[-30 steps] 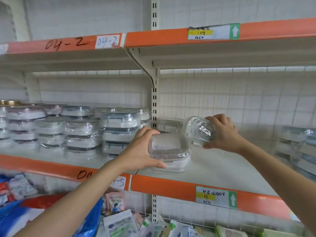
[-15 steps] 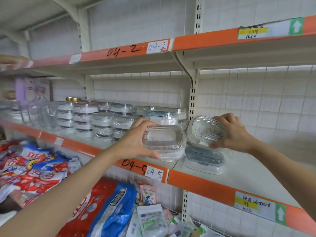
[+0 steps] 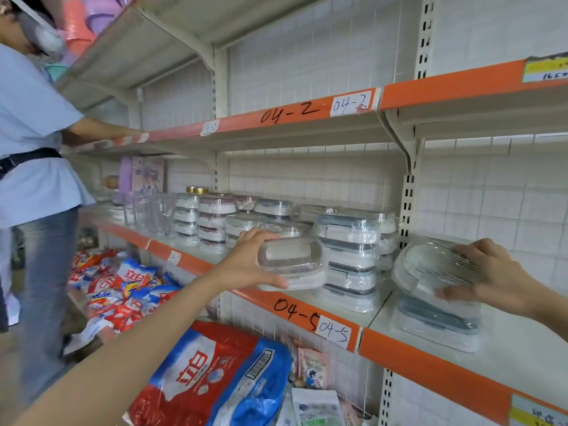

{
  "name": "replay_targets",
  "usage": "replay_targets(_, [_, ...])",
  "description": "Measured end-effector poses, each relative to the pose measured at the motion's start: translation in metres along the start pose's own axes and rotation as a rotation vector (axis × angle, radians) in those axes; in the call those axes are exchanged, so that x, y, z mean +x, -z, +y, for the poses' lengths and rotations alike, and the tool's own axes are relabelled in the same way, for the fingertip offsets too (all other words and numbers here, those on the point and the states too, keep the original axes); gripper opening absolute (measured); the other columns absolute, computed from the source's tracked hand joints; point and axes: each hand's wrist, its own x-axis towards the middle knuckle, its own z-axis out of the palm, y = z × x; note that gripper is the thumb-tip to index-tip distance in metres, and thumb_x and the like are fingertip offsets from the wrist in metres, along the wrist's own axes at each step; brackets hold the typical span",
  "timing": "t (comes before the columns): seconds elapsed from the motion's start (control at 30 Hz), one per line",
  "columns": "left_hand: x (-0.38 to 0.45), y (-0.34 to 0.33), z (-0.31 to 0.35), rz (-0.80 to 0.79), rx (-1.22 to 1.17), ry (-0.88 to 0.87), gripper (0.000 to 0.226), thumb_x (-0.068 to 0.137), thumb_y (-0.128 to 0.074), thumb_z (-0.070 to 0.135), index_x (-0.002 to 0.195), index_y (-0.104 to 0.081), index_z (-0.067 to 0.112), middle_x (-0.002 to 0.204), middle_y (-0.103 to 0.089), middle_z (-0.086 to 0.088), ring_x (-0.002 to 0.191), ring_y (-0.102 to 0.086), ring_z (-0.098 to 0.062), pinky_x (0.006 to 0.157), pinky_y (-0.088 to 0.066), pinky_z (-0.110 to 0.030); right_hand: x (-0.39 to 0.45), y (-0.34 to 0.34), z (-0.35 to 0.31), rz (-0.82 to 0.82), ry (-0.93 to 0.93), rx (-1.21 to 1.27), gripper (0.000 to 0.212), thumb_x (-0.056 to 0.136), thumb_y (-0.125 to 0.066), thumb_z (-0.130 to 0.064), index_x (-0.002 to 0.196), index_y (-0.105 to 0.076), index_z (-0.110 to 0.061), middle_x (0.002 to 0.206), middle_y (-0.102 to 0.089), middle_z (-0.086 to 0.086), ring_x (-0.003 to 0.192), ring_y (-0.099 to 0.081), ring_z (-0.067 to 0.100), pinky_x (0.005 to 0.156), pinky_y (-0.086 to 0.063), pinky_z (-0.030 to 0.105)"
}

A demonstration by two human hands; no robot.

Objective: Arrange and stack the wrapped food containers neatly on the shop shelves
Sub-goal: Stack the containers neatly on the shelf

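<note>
Left hand (image 3: 246, 265) fingers (image 3: 273, 283) curl round a clear wrapped container (image 3: 292, 262), held mid-frame above the shelf (image 3: 522, 361) edge marked 04-5. At right, the right hand (image 3: 495, 281) grips a second, tilted container (image 3: 430, 269) just over a grey-lidded one (image 3: 436, 321). Wrapped stacks (image 3: 350, 256) fill the shelf between and behind. Another person (image 3: 33, 167) stands upper left.

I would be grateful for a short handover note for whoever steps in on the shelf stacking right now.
Left hand: grips a clear wrapped container at the front edge of shelf 04-5, beside the tall stack.
Right hand: holds a tilted container over a grey-lidded container lying in the next bay.
Done: several neat stacks further left.
Left: set down both held containers.
</note>
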Motion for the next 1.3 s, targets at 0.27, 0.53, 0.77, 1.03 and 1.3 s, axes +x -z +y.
replay_targets(0.27, [0.041,0.024,-0.017,0.151,-0.055,0.111,0.085,0.06,-0.088,0.038,0.133,-0.047,0.022,0.113,-0.044,0.006,0.115,-0.044,-0.016,0.091,-0.039,-0.027,0.001,-0.008,-0.009,-0.095,0.017,0.031,0.082,0.063,-0.083,-0.042,0.131,-0.048,-0.016,0.114,-0.037,0.001,0.117,-0.031,0.019,0.101,-0.029,0.029])
replay_targets(0.53, [0.126,0.029,-0.022,0.245,-0.044,0.176,0.074,0.06,-0.089,0.028,0.119,-0.047,0.014,0.119,-0.048,-0.004,0.114,-0.045,-0.024,0.09,-0.04,-0.034,0.002,-0.013,-0.007,-0.163,0.003,0.047,0.074,0.06,-0.083,-0.049,0.122,-0.051,-0.023,0.109,-0.04,-0.001,0.109,-0.036,0.018,0.094,-0.032,0.025])
replay_targets(0.77, [0.163,0.015,-0.034,0.048,-0.102,0.217,0.067,0.068,-0.085,0.026,0.125,-0.051,0.018,0.136,-0.047,-0.003,0.122,-0.044,-0.021,0.091,-0.035,-0.026,0.007,-0.021,0.008,-0.158,0.009,0.091,0.066,0.061,-0.078,-0.055,0.114,-0.042,-0.039,0.109,-0.041,-0.012,0.11,-0.036,0.008,0.088,-0.028,0.019])
replay_targets(1.03, [0.176,0.02,-0.05,-0.06,-0.146,0.218,0.05,0.072,-0.082,0.018,0.118,-0.062,0.016,0.142,-0.048,-0.002,0.133,-0.041,-0.022,0.105,-0.03,-0.032,0.007,-0.018,0.006,-0.158,0.027,0.153,0.094,0.024,-0.052,-0.097,0.108,-0.042,-0.055,0.106,-0.044,-0.017,0.109,-0.037,-0.004,0.089,-0.033,0.018])
replay_targets(1.3, [0.178,0.01,-0.04,-0.017,0.26,0.128,0.047,0.089,-0.064,0.019,0.133,-0.054,0.033,0.136,-0.04,-0.012,0.132,-0.032,-0.03,0.115,-0.021,-0.047,0.006,-0.014,0.003,-0.23,-0.029,0.083,0.075,0.049,-0.065,-0.074,0.117,-0.04,-0.053,0.108,-0.049,-0.01,0.103,-0.052,0.01,0.089,-0.042,0.026])
